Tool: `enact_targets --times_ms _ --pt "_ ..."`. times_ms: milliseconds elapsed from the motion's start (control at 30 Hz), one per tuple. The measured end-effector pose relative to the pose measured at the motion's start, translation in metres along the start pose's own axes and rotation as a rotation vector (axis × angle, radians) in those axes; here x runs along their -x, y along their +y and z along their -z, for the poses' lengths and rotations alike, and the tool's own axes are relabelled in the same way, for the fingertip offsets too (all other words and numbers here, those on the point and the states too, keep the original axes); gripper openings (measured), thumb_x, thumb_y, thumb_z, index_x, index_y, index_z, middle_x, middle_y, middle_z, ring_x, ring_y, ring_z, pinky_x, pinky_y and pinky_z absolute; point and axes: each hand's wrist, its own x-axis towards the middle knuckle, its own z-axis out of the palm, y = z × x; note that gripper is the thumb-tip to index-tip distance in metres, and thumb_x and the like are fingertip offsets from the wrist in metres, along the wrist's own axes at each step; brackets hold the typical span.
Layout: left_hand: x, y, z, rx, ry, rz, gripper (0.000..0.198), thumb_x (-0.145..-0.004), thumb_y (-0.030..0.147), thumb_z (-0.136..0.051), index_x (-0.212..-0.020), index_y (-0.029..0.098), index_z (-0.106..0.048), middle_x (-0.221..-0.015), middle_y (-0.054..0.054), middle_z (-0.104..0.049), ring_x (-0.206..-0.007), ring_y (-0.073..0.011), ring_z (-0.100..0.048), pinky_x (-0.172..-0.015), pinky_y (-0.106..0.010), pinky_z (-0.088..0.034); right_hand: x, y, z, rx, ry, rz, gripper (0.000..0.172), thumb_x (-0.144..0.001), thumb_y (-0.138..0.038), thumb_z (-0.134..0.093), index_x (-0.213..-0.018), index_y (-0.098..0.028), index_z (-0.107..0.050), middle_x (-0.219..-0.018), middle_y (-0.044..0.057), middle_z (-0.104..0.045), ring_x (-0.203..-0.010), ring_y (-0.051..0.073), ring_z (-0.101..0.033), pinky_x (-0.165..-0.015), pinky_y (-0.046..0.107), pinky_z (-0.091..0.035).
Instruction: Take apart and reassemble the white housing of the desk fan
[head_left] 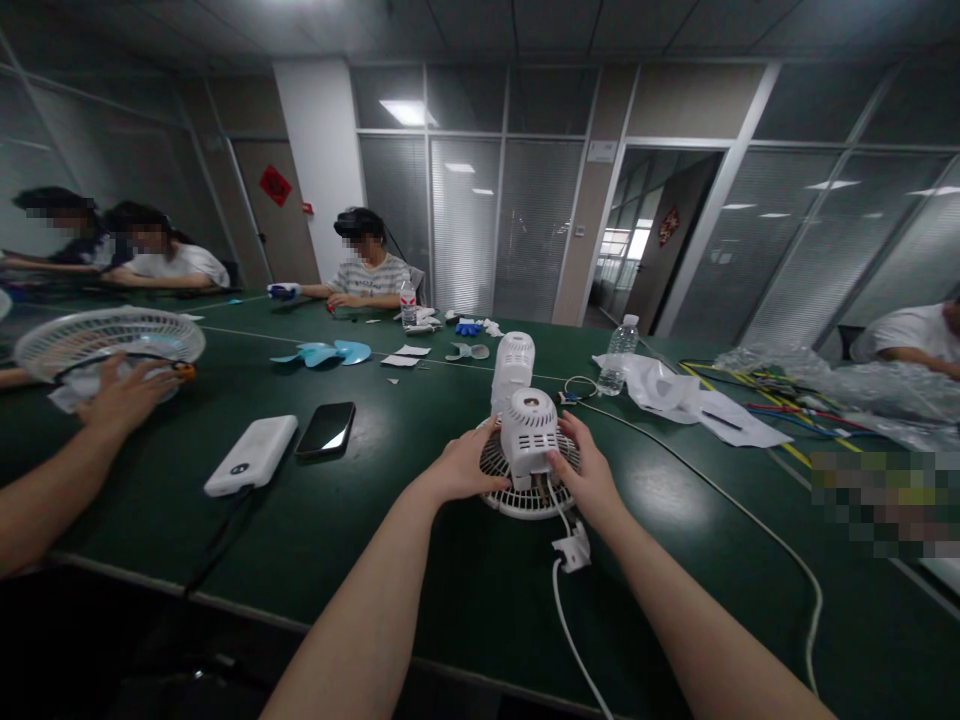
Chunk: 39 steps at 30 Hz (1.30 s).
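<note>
A small white fan (pixel 529 440) lies grille-down on the dark green table (pixel 360 530), its motor housing pointing up. My left hand (pixel 463 466) grips the left rim of the round grille, fingers curled. My right hand (pixel 591 474) clasps the right side, thumb against the motor housing. A white cord with an inline switch (pixel 572 549) runs from the fan toward me. A second white fan part (pixel 513 366) stands just behind.
A white power bank (pixel 251 454) and a black phone (pixel 325 428) lie to the left. A neighbour's hand (pixel 124 392) rests on a fan grille (pixel 109 338). Blue fan blades (pixel 321 353), a water bottle (pixel 616 355), paper and coloured cables (pixel 780 405) lie farther back. People sit around the table.
</note>
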Motion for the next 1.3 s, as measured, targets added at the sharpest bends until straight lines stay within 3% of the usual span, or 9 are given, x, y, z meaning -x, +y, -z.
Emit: enact_targets --times_ms 133,333,500,633,867,967,1067,1167,1300 --pt "-0.002 0.002 0.001 0.043 0.07 0.066 0.073 -0.07 0.02 -0.064 -0.14 0.027 -0.044 -0.134 -0.006 -0.058 -0.122 -0.0268 -0.055 -0.104 -0.042 -0.04 0.003 -0.015 0.004 0.091 0.046 -0.015 0.066 -0.085 -0.05 -0.056 -0.14 -0.024 -0.031 -0.135 0.012 -0.052 -0.122 0.029 -0.053 -0.103 0.047 -0.041" --pt "0.002 0.019 0.001 -0.093 0.19 0.118 0.047 -0.08 0.018 -0.051 -0.126 0.027 -0.061 -0.105 -0.004 -0.073 -0.091 -0.0206 -0.068 -0.085 -0.032 -0.05 0.008 -0.024 0.001 0.223 0.037 -0.09 0.089 -0.068 -0.058 -0.07 -0.138 -0.024 -0.027 -0.133 0.014 -0.05 -0.117 0.034 -0.055 -0.097 0.049 -0.046" --pt "0.005 0.03 0.0 -0.236 0.237 0.158 0.037 -0.083 0.023 -0.05 -0.115 0.031 -0.066 -0.09 -0.003 -0.074 -0.076 -0.0202 -0.067 -0.068 -0.029 -0.048 0.009 -0.022 -0.001 0.238 0.016 -0.152 0.08 -0.071 -0.052 -0.069 -0.134 -0.023 -0.029 -0.125 0.014 -0.056 -0.11 0.034 -0.06 -0.088 0.046 -0.05" --pt "0.004 0.032 -0.001 -0.2 0.248 0.157 0.029 -0.082 0.023 -0.051 -0.105 0.029 -0.068 -0.086 -0.001 -0.073 -0.073 -0.0187 -0.066 -0.064 -0.027 -0.046 0.005 -0.019 0.005 0.255 -0.002 -0.125 0.066 -0.075 -0.042 -0.066 -0.132 -0.026 -0.036 -0.123 0.011 -0.056 -0.111 0.032 -0.059 -0.091 0.046 -0.048" --pt "0.002 0.029 -0.004 -0.074 0.233 0.182 0.016 -0.083 0.024 -0.052 -0.095 0.024 -0.063 -0.077 0.001 -0.072 -0.067 -0.0169 -0.066 -0.06 -0.026 -0.046 -0.005 -0.007 0.015 0.133 -0.081 -0.145 0.083 -0.068 -0.032 -0.073 -0.139 -0.031 -0.029 -0.129 0.006 -0.056 -0.113 0.028 -0.059 -0.095 0.045 -0.047" --pt "0.002 0.031 -0.003 -0.069 0.217 0.197 0.019 -0.084 0.024 -0.052 -0.1 0.025 -0.061 -0.08 0.001 -0.072 -0.069 -0.0179 -0.066 -0.062 -0.027 -0.047 -0.007 -0.004 0.018 0.108 -0.107 -0.113 0.082 -0.068 -0.032 -0.074 -0.138 -0.03 -0.031 -0.129 0.006 -0.057 -0.115 0.028 -0.058 -0.096 0.045 -0.047" --pt "0.002 0.031 -0.005 -0.083 0.258 0.144 0.031 -0.082 0.024 -0.056 -0.113 0.027 -0.056 -0.096 -0.001 -0.071 -0.085 -0.0201 -0.067 -0.076 -0.032 -0.05 -0.008 -0.002 0.021 0.087 -0.136 -0.1 0.081 -0.069 -0.033 -0.074 -0.138 -0.029 -0.031 -0.128 0.007 -0.058 -0.114 0.028 -0.059 -0.096 0.044 -0.047" --pt "0.001 0.028 -0.008 -0.051 0.299 0.047 0.057 -0.077 0.031 -0.065 -0.13 0.024 -0.047 -0.124 -0.008 -0.061 -0.112 -0.0255 -0.058 -0.096 -0.042 -0.044 -0.008 -0.001 0.022 0.078 -0.138 -0.093 0.081 -0.069 -0.032 -0.074 -0.138 -0.028 -0.032 -0.127 0.008 -0.059 -0.111 0.027 -0.061 -0.095 0.044 -0.048" --pt "0.0 0.023 -0.009 0.018 0.217 0.0 0.09 -0.069 0.042 -0.074 -0.145 0.022 -0.029 -0.14 -0.013 -0.048 -0.129 -0.0313 -0.045 -0.107 -0.049 -0.034 -0.009 -0.003 0.025 0.05 -0.187 -0.052 0.081 -0.069 -0.031 -0.075 -0.138 -0.029 -0.034 -0.13 0.007 -0.057 -0.114 0.026 -0.059 -0.097 0.044 -0.047"
